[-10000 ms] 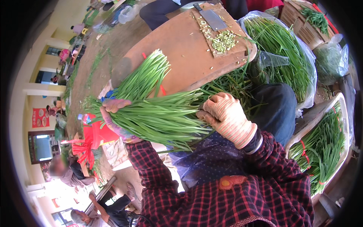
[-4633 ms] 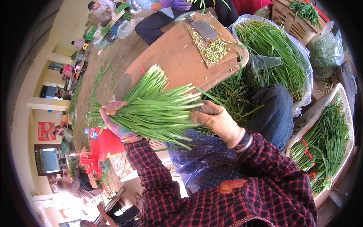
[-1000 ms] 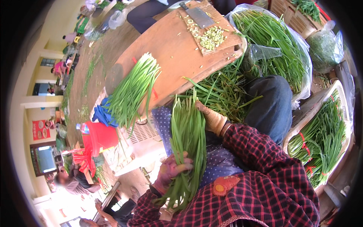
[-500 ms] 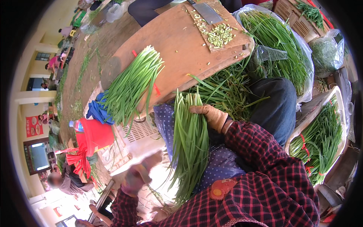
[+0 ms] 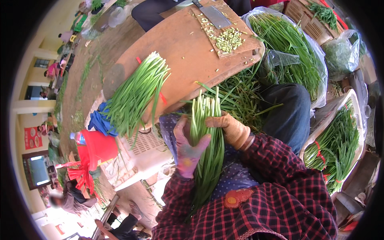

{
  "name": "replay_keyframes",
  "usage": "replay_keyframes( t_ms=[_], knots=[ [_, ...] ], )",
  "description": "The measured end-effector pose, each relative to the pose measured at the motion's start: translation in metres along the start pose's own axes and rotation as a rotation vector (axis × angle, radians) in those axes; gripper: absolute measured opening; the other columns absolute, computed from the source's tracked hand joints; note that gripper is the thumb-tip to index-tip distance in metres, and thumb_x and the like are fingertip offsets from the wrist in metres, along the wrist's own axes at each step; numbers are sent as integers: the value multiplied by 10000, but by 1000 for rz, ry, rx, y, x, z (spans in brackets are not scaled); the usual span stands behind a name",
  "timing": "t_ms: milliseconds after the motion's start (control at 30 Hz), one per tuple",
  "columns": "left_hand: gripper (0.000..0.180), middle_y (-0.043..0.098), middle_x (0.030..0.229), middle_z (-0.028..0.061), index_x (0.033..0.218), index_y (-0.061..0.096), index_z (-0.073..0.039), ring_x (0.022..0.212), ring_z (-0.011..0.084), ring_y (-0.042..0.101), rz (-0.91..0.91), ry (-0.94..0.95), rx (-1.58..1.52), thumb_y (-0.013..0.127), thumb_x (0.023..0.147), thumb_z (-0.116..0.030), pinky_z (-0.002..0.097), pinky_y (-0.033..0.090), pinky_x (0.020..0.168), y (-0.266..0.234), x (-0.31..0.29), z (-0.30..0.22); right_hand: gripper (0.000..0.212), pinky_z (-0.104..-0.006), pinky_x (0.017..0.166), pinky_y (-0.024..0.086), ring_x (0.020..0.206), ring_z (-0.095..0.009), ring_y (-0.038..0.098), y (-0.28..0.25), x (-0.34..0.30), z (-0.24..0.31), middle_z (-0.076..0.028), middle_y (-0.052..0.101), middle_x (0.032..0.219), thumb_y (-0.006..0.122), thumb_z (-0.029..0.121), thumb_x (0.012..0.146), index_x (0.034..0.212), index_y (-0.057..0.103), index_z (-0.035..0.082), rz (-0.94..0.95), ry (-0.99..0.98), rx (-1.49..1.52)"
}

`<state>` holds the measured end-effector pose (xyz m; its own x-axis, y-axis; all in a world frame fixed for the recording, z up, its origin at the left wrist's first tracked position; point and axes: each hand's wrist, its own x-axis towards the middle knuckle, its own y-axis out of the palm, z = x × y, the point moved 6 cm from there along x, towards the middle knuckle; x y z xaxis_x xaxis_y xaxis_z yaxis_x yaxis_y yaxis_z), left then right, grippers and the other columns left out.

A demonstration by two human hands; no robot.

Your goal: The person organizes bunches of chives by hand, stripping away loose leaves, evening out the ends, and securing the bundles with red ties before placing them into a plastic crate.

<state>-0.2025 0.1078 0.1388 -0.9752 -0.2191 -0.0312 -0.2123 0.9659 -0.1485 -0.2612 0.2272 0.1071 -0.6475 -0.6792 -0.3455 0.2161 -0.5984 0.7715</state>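
Observation:
I hold a long bunch of green chives (image 5: 209, 148) upright over my lap, pale cut ends pointing up toward the board. My left hand (image 5: 187, 150), in a purple glove, wraps the bunch from the left at its middle. My right hand (image 5: 231, 129), in a tan glove, grips it from the right just below the pale ends. A second bunch of chives (image 5: 136, 94) lies on the left part of the wooden cutting board (image 5: 176, 44).
A cleaver (image 5: 213, 15) and chopped chive bits (image 5: 227, 40) lie at the board's far end. A plastic bag of chives (image 5: 294, 60) and a white crate of tied bunches (image 5: 340, 140) stand right. A red bucket (image 5: 96, 146) and white basket (image 5: 146, 156) sit left. Other people are far left.
My left hand, which was down low away from the bunch half a second ago, has come back up and closed on its middle. The bunch stays upright in my right hand.

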Motion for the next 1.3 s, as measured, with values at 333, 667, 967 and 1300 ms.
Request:
replay_keyframes(
  t_ms=[333,667,967,1300],
  knots=[
    [555,619,1008,70,1216,542,-34,889,162,602,482,-661,-353,774,726,-155,313,487,816,32,-45,0,381,-305,800,516,842,-155,633,15,-26,14,-41,651,986,680,77,801,1167,584,31,-87,-155,128],
    [409,651,929,57,1145,595,-26,746,144,620,339,-686,-526,716,754,-21,267,507,663,45,-47,12,351,-293,820,491,908,-168,598,-25,-38,83,-70,621,1027,730,34,768,1092,599,2,-381,-668,-190],
    [565,642,1056,49,1261,516,-30,947,152,609,235,-561,-311,683,740,110,287,500,814,45,-41,27,266,-501,982,408,1254,-383,418,71,-52,88,-84,494,1331,783,210,602,811,688,76,-199,-959,-1819],
    [613,590,1118,43,1329,435,-56,954,140,593,94,-529,-692,680,777,49,279,498,811,33,-42,62,183,-476,910,474,1169,-387,479,75,-88,46,-100,534,1232,762,117,616,654,609,26,-58,-999,-1501]
  ],
)
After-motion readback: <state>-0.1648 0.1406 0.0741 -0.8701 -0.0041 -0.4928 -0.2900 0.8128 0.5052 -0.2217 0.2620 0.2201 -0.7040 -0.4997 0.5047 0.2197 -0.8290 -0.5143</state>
